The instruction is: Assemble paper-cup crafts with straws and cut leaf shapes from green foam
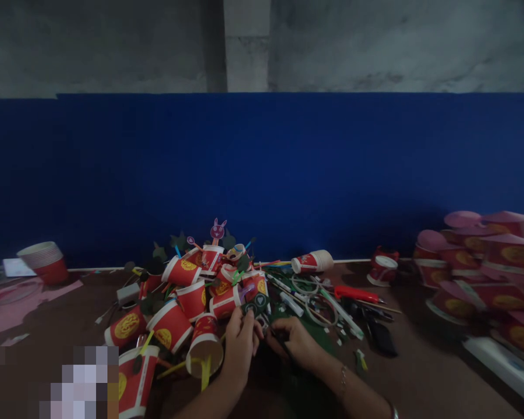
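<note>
My left hand (241, 337) is closed, pinching a dark green paper piece (259, 301) with pale-outlined round marks on it. Close by on the right, my right hand (294, 340) is curled around dark-handled scissors (280, 335); a glint of metal shows between the two hands, though the dim light hides most of the tool. A red paper cup (205, 343) lies tipped beside my left wrist, its mouth facing me. Under my right hand spreads dark green paper (317, 334), with small white scraps around it.
Red paper cups (174, 323) with paper cutouts are heaped left of centre. A cup stack (46, 262) stands far left; pink-topped cups (506, 256) crowd the right. A red cutter (360, 294), pens and a tape ring lie right of my hands. A blue panel (262, 174) rises behind.
</note>
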The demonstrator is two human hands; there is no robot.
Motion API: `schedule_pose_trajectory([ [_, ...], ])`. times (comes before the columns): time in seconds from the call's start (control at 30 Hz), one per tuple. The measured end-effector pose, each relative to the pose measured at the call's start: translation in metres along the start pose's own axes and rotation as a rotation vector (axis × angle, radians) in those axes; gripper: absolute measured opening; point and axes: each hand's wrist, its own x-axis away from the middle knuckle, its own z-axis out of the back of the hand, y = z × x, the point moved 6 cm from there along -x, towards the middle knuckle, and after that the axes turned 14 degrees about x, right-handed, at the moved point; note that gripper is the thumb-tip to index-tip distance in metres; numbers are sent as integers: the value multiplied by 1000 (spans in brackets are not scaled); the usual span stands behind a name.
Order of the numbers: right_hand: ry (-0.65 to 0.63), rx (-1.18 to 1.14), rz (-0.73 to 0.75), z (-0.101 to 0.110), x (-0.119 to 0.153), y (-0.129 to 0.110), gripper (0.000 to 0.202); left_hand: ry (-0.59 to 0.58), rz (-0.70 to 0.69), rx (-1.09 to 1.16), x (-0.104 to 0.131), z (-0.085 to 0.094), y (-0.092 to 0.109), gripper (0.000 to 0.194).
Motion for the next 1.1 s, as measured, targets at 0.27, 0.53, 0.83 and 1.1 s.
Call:
schedule_pose_trajectory([
  [0.27, -1, -7, 18, 3, 1, -6, 12, 3, -6, 1, 1, 0, 3, 35],
  [0.53, 93, -75, -4, 10, 0, -2, 24, -64, 24, -11, 2, -4, 0, 28],
  [0.83, 241, -245, -45, 18, -1, 4, 34, -268, 64, -34, 5, -17, -15, 20],
  [1.1, 204, -272, 13, 14, -1, 4, 32, -139, 136, 24, 5, -14, -10, 26],
])
